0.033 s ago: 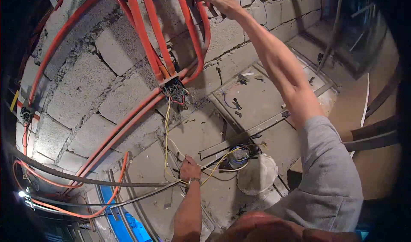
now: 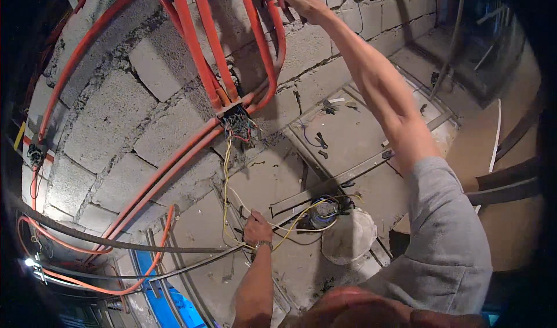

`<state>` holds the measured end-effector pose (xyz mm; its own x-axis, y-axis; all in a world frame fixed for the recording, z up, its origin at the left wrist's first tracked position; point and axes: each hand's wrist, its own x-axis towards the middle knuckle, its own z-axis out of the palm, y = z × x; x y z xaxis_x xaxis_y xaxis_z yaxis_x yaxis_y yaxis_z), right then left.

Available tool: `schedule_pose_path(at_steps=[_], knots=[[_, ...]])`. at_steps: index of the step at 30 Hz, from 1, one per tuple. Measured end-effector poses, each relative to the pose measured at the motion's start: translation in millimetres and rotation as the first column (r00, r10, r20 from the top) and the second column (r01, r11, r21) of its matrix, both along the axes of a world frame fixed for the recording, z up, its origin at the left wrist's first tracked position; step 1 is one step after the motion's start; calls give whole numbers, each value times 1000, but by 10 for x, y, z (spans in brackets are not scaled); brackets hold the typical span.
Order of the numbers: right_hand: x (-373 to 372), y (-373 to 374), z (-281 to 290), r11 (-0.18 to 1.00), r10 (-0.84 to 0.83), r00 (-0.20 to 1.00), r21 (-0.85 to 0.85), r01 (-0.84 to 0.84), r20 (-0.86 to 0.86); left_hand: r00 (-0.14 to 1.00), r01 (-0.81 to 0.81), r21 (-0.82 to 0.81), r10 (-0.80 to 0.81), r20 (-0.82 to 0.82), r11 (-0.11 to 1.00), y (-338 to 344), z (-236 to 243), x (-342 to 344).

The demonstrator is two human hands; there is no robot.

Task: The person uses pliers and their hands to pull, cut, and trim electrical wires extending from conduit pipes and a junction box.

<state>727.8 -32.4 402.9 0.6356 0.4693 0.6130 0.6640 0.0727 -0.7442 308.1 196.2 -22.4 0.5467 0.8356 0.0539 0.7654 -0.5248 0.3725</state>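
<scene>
The white wire [image 2: 304, 230], thin and slackly curved, runs below the wall box [image 2: 235, 119], near a yellow wire [image 2: 227, 165] hanging from it. The left hand [image 2: 257, 229], below the box, has fingers curled closed, seemingly around the white wire. The step looks like wire handling; shifting it calls for a steady grip. Above the box, the right hand [image 2: 300, 3] is at an orange pipe [image 2: 279, 35], fingers partly bent; whether they grip, I cannot tell.

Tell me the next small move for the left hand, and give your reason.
I'd probably have the left hand lift the pale wire slightly clear of the yellow wire. It seems to be gripping the pale one, and the two run close together beside it. The right hand is up at the orange conduits, so the left looks better placed.
</scene>
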Motion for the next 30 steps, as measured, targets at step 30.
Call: schedule_pose_path(at_steps=[30], knots=[[11, -119, 378, 995, 33, 991, -92, -45, -126, 1000, 5, 86, -7, 24, 996, -23, -69, 31]])
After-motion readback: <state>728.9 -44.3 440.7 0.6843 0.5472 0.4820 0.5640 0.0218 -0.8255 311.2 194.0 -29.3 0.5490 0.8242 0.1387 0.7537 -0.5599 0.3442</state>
